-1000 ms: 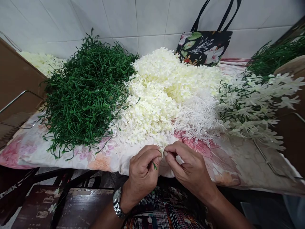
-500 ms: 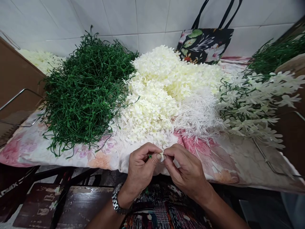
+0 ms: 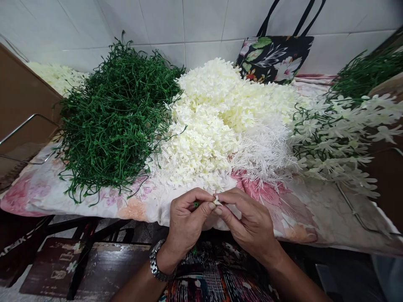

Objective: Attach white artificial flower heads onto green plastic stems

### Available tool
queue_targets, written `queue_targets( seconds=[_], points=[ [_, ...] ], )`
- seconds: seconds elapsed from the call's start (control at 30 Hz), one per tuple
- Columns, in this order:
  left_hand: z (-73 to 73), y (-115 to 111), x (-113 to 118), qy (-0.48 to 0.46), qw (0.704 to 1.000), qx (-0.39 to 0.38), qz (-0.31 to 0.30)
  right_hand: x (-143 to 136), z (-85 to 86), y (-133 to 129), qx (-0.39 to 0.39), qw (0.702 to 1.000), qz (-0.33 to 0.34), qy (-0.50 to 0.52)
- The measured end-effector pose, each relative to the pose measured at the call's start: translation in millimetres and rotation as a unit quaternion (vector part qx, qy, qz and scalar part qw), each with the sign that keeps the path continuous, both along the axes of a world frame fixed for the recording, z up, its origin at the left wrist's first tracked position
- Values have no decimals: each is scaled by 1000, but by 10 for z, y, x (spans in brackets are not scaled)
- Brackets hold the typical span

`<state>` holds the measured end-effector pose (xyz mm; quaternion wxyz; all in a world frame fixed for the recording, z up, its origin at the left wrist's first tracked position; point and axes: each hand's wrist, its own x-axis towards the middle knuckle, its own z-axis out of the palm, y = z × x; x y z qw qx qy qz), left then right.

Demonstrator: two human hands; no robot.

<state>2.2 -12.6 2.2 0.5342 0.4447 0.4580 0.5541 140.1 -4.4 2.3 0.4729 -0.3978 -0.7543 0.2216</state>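
My left hand [image 3: 190, 218] is closed in a pinch at the table's front edge. A bit of green artificial stem [image 3: 196, 204] shows inside its curled fingers. Fingertip to fingertip with it, my right hand [image 3: 247, 222] pinches a small white artificial flower [image 3: 217, 200]. Most of the stem and part of the flower are hidden by the fingers. Just beyond my hands rises a heap of cream-white artificial blossoms [image 3: 204, 138], with a pile of thin white stamen-like pieces [image 3: 267, 151] to its right. A large tangle of green plastic stems [image 3: 116, 117] lies on the left.
Finished-looking white flower sprays [image 3: 343, 134] lie at the right, by a brown box and a metal wire frame [image 3: 349, 205]. Another cardboard box [image 3: 25, 96] stands at the left. A floral bag [image 3: 273, 58] leans on the tiled wall. A flowered cloth [image 3: 94, 201] covers the table.
My right thumb and fingertips have closed in nearer to the left fingertips around the white flower, which has turned slightly. The view has shifted a little; the piles look unchanged.
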Motion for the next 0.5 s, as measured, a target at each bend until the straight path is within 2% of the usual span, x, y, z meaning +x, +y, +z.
queue_targets(
  seconds=[0.17, 0.23, 0.37, 0.5],
  points=[
    [36, -27, -65, 17, 996, -24, -86, 72, -9, -5, -26, 997, -66, 13],
    [54, -34, -84, 40, 995, -30, -92, 112, -2, 8, -45, 996, -78, 16],
    [81, -36, -90, 127, 989, 7, -71, 160, 84, 21, -63, 997, -41, 28],
    [82, -36, -86, 140, 987, 21, -69, 161, 216, 19, -38, 999, 19, 8]
  ],
)
